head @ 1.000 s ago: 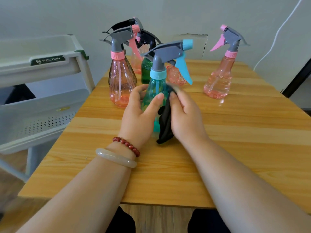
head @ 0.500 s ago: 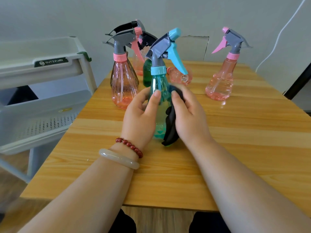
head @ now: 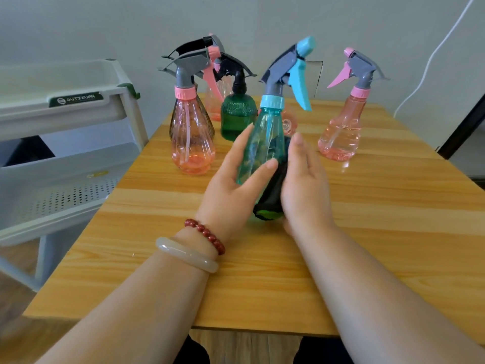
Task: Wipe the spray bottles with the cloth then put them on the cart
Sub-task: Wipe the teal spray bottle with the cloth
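Teal bottle (head: 265,143) in left hand (head: 232,191)

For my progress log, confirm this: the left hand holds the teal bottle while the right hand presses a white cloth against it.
Not quite: the cloth is black, not white. The head view shows the left hand holding the teal bottle while the right hand presses the black cloth against it.
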`<control>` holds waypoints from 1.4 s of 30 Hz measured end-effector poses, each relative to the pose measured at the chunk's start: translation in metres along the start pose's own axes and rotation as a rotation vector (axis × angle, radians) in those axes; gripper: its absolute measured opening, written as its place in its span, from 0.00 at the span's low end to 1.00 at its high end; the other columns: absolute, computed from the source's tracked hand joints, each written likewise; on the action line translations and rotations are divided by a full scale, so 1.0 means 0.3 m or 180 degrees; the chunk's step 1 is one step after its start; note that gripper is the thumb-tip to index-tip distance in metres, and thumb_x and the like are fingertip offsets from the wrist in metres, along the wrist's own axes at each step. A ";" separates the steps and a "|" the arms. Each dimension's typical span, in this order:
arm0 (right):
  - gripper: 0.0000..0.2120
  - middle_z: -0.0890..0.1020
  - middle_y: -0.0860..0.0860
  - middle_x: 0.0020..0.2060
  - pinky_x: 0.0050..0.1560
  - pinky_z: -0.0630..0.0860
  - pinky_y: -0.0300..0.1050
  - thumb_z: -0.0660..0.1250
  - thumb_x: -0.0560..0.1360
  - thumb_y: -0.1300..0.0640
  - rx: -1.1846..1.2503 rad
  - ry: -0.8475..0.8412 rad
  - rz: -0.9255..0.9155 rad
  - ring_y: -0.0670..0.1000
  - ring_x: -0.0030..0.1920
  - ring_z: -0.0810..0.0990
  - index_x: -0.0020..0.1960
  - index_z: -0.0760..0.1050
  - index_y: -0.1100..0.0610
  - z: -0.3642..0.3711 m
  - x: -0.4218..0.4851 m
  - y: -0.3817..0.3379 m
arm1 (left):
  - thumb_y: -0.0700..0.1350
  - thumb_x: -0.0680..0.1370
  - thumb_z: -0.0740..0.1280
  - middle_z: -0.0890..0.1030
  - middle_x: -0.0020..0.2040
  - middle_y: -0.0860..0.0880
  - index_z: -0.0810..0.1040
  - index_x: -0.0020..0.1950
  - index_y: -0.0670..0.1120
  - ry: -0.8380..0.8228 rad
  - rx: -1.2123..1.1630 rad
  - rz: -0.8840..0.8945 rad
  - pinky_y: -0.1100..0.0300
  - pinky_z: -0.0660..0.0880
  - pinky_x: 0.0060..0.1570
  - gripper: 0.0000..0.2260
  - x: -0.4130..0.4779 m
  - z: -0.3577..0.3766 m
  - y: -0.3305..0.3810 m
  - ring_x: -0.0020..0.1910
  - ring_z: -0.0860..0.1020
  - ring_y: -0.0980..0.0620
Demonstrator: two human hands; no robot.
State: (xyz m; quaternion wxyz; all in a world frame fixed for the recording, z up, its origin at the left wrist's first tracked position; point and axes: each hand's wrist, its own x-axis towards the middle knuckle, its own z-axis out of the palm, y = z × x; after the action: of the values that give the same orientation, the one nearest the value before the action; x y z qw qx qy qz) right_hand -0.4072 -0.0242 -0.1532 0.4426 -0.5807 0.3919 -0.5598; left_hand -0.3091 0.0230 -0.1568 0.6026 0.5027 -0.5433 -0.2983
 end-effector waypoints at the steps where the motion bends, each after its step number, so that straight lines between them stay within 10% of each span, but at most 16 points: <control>1: 0.19 0.83 0.43 0.53 0.63 0.75 0.48 0.54 0.79 0.40 -0.0144 -0.0052 -0.0240 0.42 0.57 0.80 0.59 0.78 0.45 -0.004 -0.005 -0.004 | 0.44 0.81 0.65 0.78 0.53 0.73 0.64 0.76 0.55 0.0058 -0.0027 -0.0019 0.75 0.71 0.55 0.24 0.003 0.005 -0.001 0.58 0.75 0.72; 6: 0.19 0.68 0.46 0.69 0.73 0.60 0.36 0.56 0.83 0.59 -0.0821 -0.0587 -0.1749 0.44 0.74 0.65 0.72 0.68 0.61 0.002 -0.015 0.007 | 0.49 0.83 0.61 0.76 0.59 0.69 0.67 0.75 0.56 0.0238 -0.0148 -0.0169 0.73 0.70 0.60 0.19 0.014 -0.020 -0.003 0.62 0.72 0.72; 13: 0.18 0.81 0.44 0.61 0.68 0.71 0.46 0.58 0.79 0.49 0.0294 -0.0594 0.0117 0.43 0.63 0.77 0.66 0.76 0.49 -0.016 0.040 0.030 | 0.46 0.83 0.62 0.78 0.61 0.64 0.70 0.70 0.56 0.0214 -0.0223 -0.0165 0.72 0.72 0.59 0.16 0.001 -0.022 0.000 0.62 0.74 0.69; 20: 0.18 0.69 0.53 0.72 0.77 0.57 0.43 0.58 0.82 0.62 -0.1115 -0.0940 -0.2006 0.55 0.77 0.61 0.71 0.70 0.61 -0.002 -0.009 0.011 | 0.56 0.79 0.62 0.74 0.70 0.59 0.67 0.76 0.54 0.0408 -0.0070 -0.0261 0.56 0.69 0.71 0.25 0.011 -0.033 -0.011 0.69 0.70 0.63; 24: 0.18 0.73 0.46 0.69 0.71 0.63 0.35 0.57 0.82 0.58 -0.0619 -0.0614 -0.1092 0.43 0.72 0.68 0.71 0.72 0.55 -0.002 0.009 0.013 | 0.45 0.83 0.62 0.81 0.60 0.59 0.72 0.71 0.48 0.0282 -0.0289 -0.0265 0.66 0.75 0.59 0.16 0.001 -0.032 0.005 0.60 0.78 0.65; 28: 0.14 0.81 0.46 0.61 0.70 0.70 0.50 0.59 0.78 0.52 0.0666 -0.0555 0.0080 0.46 0.64 0.77 0.59 0.80 0.44 -0.016 0.034 0.024 | 0.44 0.83 0.62 0.83 0.54 0.60 0.73 0.70 0.49 0.0227 -0.0530 -0.0316 0.71 0.76 0.47 0.15 -0.005 -0.016 0.013 0.53 0.80 0.66; 34: 0.17 0.70 0.52 0.72 0.77 0.56 0.44 0.58 0.81 0.62 -0.1023 -0.0839 -0.2008 0.53 0.77 0.59 0.69 0.73 0.61 0.002 -0.020 0.001 | 0.49 0.81 0.62 0.78 0.66 0.56 0.71 0.73 0.52 0.0249 -0.0233 -0.0245 0.56 0.72 0.68 0.20 0.000 -0.029 -0.003 0.66 0.74 0.62; 38: 0.18 0.69 0.50 0.73 0.73 0.58 0.34 0.57 0.82 0.61 -0.0480 -0.0647 -0.1308 0.43 0.75 0.62 0.70 0.72 0.58 0.006 -0.012 -0.002 | 0.44 0.83 0.62 0.80 0.64 0.55 0.72 0.72 0.48 0.0198 -0.0426 -0.0198 0.64 0.74 0.63 0.16 -0.006 -0.032 0.006 0.63 0.77 0.61; 42: 0.17 0.80 0.49 0.63 0.63 0.73 0.40 0.55 0.82 0.58 0.0717 -0.0655 -0.0213 0.45 0.65 0.76 0.68 0.74 0.55 0.004 -0.002 -0.013 | 0.50 0.78 0.63 0.80 0.64 0.47 0.74 0.69 0.48 0.0216 -0.0874 -0.0348 0.50 0.75 0.63 0.20 0.000 -0.036 -0.005 0.64 0.78 0.48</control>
State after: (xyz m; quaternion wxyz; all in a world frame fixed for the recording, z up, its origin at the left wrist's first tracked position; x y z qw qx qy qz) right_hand -0.4062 -0.0225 -0.1496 0.5238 -0.5944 0.2596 -0.5522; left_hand -0.2986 0.0255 -0.1570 0.6666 0.4541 -0.4485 -0.3851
